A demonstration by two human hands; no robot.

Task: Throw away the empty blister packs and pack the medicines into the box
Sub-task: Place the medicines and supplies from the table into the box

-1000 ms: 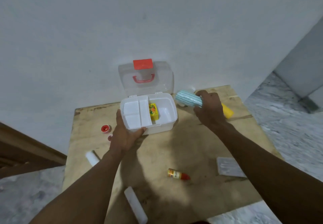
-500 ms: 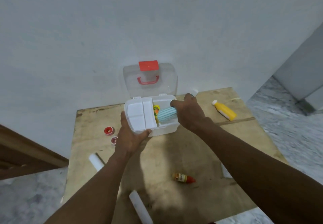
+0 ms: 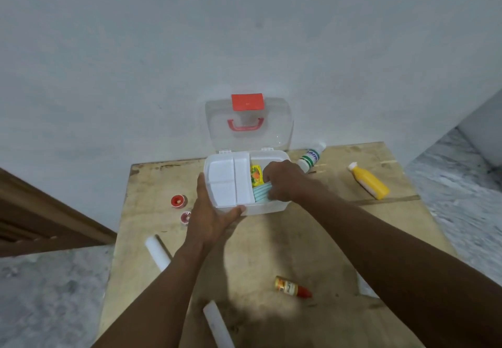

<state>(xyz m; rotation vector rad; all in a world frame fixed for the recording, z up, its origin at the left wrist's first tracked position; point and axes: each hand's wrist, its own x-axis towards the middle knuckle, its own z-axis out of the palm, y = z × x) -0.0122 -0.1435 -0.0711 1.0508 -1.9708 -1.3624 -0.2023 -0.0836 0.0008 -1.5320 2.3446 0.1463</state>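
- Inside the box (image 3: 267, 208), in its open right-hand compartment, the right hand (image 3: 285, 182) pushes a teal striped pack (image 3: 260, 195) down; its fingers curl over the pack and grip it.
- At the box's near-left corner, the left hand (image 3: 209, 212) grips the box. Its fingers lie along the left wall and its thumb along the front wall, which braces the box on the desk (image 3: 271, 252).
- The pack lies against the box's front wall, touching a yellow packet (image 3: 256, 175) just behind it. Whether it is flat on the box's floor, I cannot tell.
- I judge the step in hand to be seating this pack.
  - Slide it low along the front wall so the back of the compartment stays free for the bottles.
  - Let go only once it rests.
  - Avoid crushing the yellow packet or snagging the white tray insert (image 3: 221, 182) over the box's left half.
- Behind the box, the clear lid (image 3: 248, 122) stands open, so the right hand should lift out straight rather than sweep backward into it.
- Outside the box, these wait:
  - a white-and-green bottle (image 3: 309, 157) just behind its right corner
  - a yellow bottle (image 3: 370, 182) farther right
  - a red-capped bottle (image 3: 292, 287) well in front
  - two white tubes (image 3: 157, 252) to the front-left
  - two red pots (image 3: 178, 201) to the left
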